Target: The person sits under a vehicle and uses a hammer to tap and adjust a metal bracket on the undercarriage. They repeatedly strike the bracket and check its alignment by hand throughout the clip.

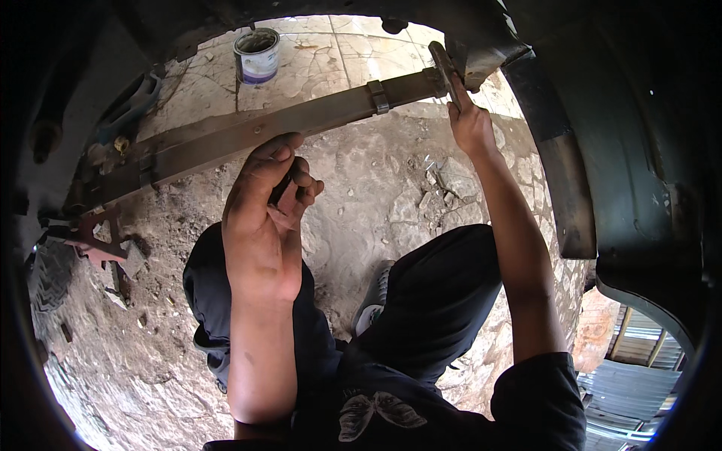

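A long rusty leaf spring (301,116) runs slantwise under a vehicle, from the left up to the far right. My left hand (263,180) is raised just in front of its middle, palm partly turned up and fingers curled in. Whatever lies between those fingers is too dark to make out. At the spring's right end, my right hand (472,126) is closed round the lower part of a flat elongated metal piece (444,64), whose kind I cannot tell. A metal clip (377,98) wraps the spring to the left of that hand.
Dark vehicle bodywork (624,150) curves overhead and down the right side. An open paint can (257,56) stands on cracked tiles beyond the spring. At the left, a reddish metal stand (99,237) is beside a tyre (53,274). Loose stones (444,188) lie on the rough ground.
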Tool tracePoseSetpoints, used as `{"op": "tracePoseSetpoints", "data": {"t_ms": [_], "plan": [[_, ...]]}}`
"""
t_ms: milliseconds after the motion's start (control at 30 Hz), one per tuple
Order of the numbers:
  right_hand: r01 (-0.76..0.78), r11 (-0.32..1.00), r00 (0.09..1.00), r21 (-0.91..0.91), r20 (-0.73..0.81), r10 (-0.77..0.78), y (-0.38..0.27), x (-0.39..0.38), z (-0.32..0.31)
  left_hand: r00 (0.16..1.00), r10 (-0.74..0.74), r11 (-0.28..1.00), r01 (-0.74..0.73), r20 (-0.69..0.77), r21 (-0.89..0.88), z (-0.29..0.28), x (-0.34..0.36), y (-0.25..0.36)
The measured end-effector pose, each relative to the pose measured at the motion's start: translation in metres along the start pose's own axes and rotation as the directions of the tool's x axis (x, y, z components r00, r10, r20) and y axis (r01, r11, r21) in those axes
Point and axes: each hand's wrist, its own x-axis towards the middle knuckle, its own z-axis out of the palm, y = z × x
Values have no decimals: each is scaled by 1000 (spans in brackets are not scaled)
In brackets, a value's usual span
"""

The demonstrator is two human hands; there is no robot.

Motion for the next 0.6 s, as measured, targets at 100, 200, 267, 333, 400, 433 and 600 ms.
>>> {"op": "tracePoseSetpoints", "data": {"t_ms": [100, 200, 267, 333, 400, 433, 600], "plan": [[-57, 992, 998, 112, 42, 53, -10, -13, -15, 1000, 7, 1000, -7, 10, 3, 3, -6, 1], [-78, 975, 996, 207, 60, 66, -4, -34, -29, 999, 19, 1000, -18, 46, -7, 6, -12, 5], [-123, 957, 990, 263, 102, 100, 1, -44, -33, 999, 39, 999, -38, 38, -20, 7, -11, 3], [-214, 941, 969, 261, 181, 170, -10, -45, -41, 997, 72, 997, -73, -9, -30, 6, -10, 1], [-195, 937, 976, 290, 152, 156, -8, -45, -35, 999, 47, 999, -46, 11, -19, 6, -10, 1], [-160, 944, 985, 289, 107, 134, -7, -46, -32, 999, 31, 999, -31, 23, -16, 7, -9, 1], [-139, 964, 989, 229, 82, 124, -17, -35, -25, 998, 40, 999, -39, 45, -20, 5, -10, 0]]}}
